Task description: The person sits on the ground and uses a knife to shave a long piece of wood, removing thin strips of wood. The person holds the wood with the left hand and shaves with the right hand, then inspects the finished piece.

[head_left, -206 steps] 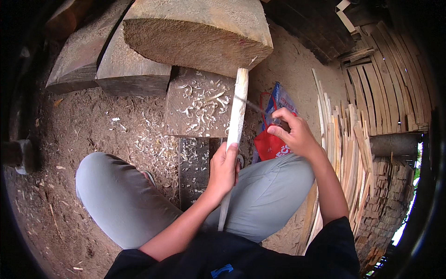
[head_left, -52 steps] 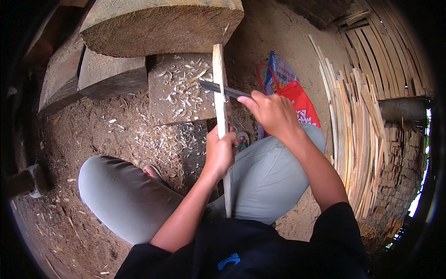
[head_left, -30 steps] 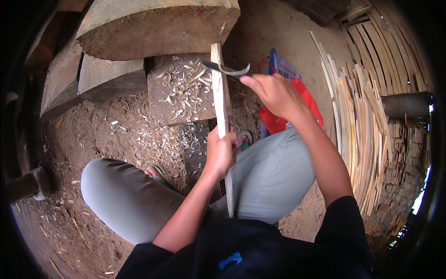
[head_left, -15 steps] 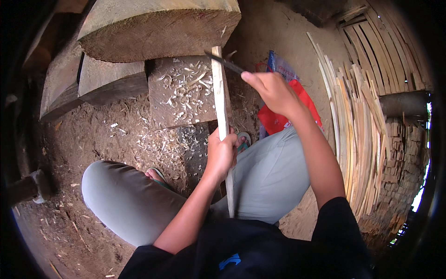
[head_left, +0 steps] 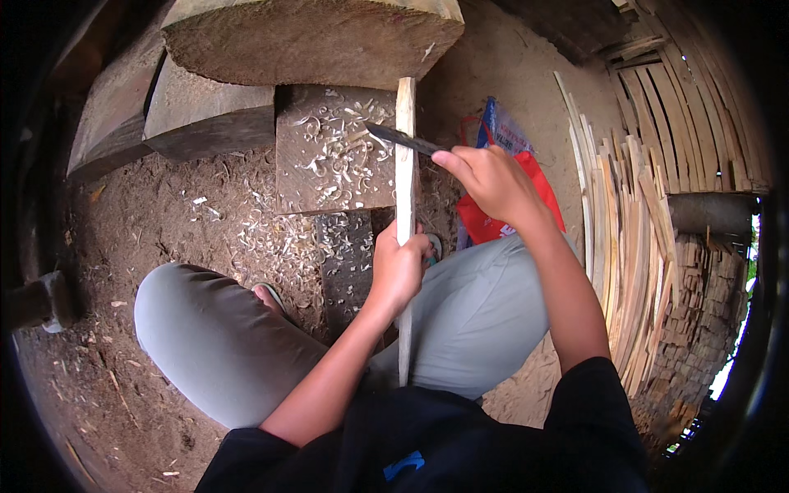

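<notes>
My left hand (head_left: 400, 267) is wrapped round the middle of a long, pale wooden stick (head_left: 405, 181). The stick runs from my lap up to the edge of a large timber, its near end close to my shirt. In my right hand (head_left: 493, 182) is a knife (head_left: 394, 138) with a dark blade; the handle is hidden inside the fist. The blade lies across the upper part of the stick, its tip pointing left. Curled wood shavings (head_left: 337, 156) are scattered over a wooden block (head_left: 300, 185) beyond my left hand.
Thick sawn timbers (head_left: 316, 48) lie at the far left. To the right, a bundle of thin wood strips (head_left: 625, 246) rests beside stacked wood pieces (head_left: 699, 312). A red bag (head_left: 526, 189) is behind my right hand. A hammer-like tool (head_left: 51, 302) shows at the left edge.
The knife has slid along the stick toward me, from near its far tip to lower down. The view has shifted slightly; my left hand keeps its grip.
</notes>
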The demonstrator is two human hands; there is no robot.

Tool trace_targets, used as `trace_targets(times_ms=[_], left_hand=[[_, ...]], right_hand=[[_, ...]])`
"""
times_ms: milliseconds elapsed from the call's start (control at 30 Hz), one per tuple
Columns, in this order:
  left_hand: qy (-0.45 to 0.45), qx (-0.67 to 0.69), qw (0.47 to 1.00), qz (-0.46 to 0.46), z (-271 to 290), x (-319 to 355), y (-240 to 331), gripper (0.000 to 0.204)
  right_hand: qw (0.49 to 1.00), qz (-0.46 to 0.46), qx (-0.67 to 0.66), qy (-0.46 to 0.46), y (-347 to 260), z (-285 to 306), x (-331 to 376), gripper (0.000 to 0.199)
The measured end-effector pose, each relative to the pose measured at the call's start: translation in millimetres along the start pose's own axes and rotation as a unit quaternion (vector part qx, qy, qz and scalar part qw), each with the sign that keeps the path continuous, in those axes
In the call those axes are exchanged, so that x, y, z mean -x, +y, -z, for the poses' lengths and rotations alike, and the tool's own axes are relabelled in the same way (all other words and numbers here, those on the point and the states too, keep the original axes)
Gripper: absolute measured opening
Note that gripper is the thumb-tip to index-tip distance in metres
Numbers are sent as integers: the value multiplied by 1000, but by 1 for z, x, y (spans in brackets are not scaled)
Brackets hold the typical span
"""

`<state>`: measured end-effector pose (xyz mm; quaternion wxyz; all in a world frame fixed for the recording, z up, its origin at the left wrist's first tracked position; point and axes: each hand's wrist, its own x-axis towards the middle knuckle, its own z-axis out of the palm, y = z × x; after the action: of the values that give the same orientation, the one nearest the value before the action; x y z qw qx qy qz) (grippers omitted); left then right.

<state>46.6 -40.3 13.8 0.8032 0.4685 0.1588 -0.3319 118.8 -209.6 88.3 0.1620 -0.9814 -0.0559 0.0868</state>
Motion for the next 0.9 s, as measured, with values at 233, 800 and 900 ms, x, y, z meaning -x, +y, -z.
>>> trace_targets(times_ms=[233, 800, 900], left_hand=[[-7, 3, 1000, 30, 4, 0, 3, 4], [-19, -3, 999, 35, 0, -2, -1, 10], [-16, -3, 999, 38, 4, -1, 0, 11]], right_hand=[[999, -5, 23, 46, -3, -5, 0, 53], [998, -34, -24, 42, 10, 12, -34, 68], [997, -24, -74, 25, 15, 7, -32, 70]])
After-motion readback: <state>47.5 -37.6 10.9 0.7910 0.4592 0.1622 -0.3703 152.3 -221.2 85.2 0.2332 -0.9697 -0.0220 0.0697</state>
